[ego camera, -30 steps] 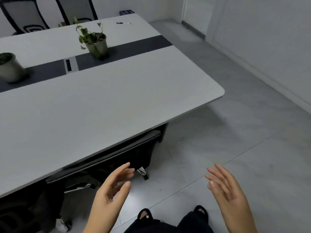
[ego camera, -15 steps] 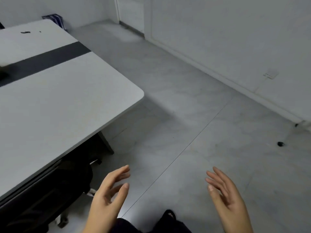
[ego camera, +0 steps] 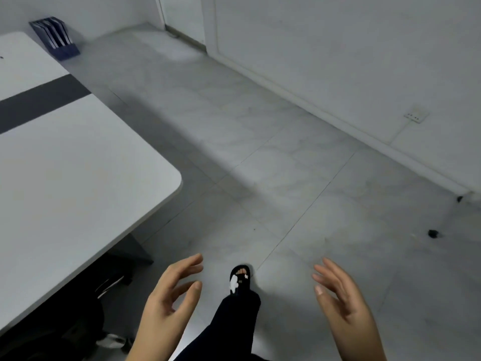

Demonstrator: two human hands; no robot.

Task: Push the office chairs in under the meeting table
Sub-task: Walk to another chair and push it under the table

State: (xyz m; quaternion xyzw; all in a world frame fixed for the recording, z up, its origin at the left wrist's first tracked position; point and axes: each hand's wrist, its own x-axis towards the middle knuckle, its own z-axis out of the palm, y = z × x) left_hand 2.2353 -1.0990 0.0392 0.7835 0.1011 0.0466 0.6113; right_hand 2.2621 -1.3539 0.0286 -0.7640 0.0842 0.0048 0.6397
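At far left, meeting table [ego camera: 78, 162]: white top, dark strip running across it, rounded corner pointing into the room. A tiny dark speck sits on the top at the left edge, too small to identify. Under the near edge, office chair [ego camera: 78, 316] is tucked in, black; only part of the base and a light-coloured caster show in the shadow, the rest is hidden by the tabletop. A grey table leg [ego camera: 138, 250] stands just behind it. Beyond the far end of the table, a dark blue file holder [ego camera: 56, 39] stands on the floor against the wall, with flat items upright in it; no legible labels. Left hand [ego camera: 169, 306] is at bottom centre-left, just beside the table edge, above the floor, fingers loosely curled and spread, palm facing inward, holding nothing, touching nothing. Between the hands: a dark trouser leg [ego camera: 236, 321] and a black slipper [ego camera: 239, 278] with a white print on top; print is too blurred to read. Right hand [ego camera: 341, 300] is at bottom right, fingers slightly bent and apart, palm facing the left hand, empty. Grey tiled floor [ego camera: 286, 178] fills the middle. At right, the white wall carries a socket plate [ego camera: 416, 113] low down, with a thin cable running down from it. Two small dark bits [ego camera: 432, 233] lie on the floor near the skirting. No readable text or brand anywhere.
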